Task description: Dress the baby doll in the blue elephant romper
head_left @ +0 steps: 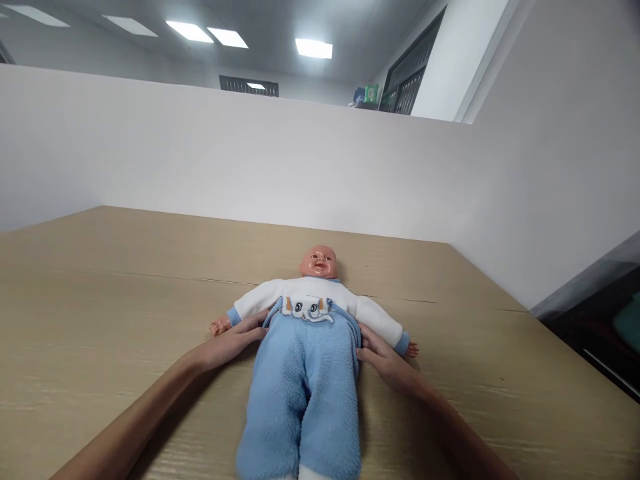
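Note:
A doll (320, 261) lies face up with its head away from me and its arms spread. It wears a white long-sleeved top (310, 288) with blue cuffs and blue fleece overalls (305, 373) with an elephant patch (307, 309) on the front. My left hand (245, 337) is at the left side of the overalls' waist, its fingers closed on the cloth and partly hidden by it. On the opposite side, my right hand (377, 350) holds the overalls' edge between thumb and fingers, just below the doll's sleeve.
The doll lies on a wide wooden table (125, 300) with thin seams across its top. A white partition (225, 160) rises behind the table, and a white wall (545, 167) stands at the right. Dark items (600, 320) are beyond the right edge.

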`<state>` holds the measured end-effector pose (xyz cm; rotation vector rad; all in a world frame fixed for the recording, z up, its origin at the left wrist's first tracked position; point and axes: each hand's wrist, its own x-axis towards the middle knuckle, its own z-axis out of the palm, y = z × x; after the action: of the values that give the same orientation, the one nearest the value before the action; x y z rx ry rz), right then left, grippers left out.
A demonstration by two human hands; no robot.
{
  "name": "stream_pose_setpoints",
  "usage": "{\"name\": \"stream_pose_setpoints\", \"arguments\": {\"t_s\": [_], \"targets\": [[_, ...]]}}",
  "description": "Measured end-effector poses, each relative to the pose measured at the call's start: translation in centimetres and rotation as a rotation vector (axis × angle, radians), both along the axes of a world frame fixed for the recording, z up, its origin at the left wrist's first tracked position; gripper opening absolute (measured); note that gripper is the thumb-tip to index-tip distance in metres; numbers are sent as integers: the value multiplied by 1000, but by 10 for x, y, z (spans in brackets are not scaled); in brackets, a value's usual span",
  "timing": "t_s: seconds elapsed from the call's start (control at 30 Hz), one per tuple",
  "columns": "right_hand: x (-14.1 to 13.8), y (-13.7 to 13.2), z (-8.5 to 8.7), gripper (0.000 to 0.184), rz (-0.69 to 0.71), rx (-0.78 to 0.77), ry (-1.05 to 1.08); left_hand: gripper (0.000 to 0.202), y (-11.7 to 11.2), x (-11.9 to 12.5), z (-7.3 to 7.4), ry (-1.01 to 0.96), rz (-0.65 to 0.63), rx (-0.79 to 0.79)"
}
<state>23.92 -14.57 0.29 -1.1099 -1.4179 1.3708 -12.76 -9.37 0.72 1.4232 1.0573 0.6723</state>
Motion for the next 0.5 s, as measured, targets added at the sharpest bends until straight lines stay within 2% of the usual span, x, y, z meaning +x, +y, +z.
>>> {"name": "stream_pose_setpoints", "arguments": {"t_s": [0.1,0.23,0.3,0.4,0.5], "targets": [[-1,-2,0,46,43,32,-77,48,-1,3,2,-31,-52,-25],[-19,-2,-11,49,-111,-79,184,46,-4,22,-12,-410,56,-236],[-29,0,-16,50,-171,-92,307,46,-6,33,-18,-535,96,-296],[-38,2,-15,48,-223,-89,376,46,-11,42,-22,-569,133,-332],[-37,5,-10,46,-218,-81,403,51,-13,44,-18,-561,157,-296]]}}
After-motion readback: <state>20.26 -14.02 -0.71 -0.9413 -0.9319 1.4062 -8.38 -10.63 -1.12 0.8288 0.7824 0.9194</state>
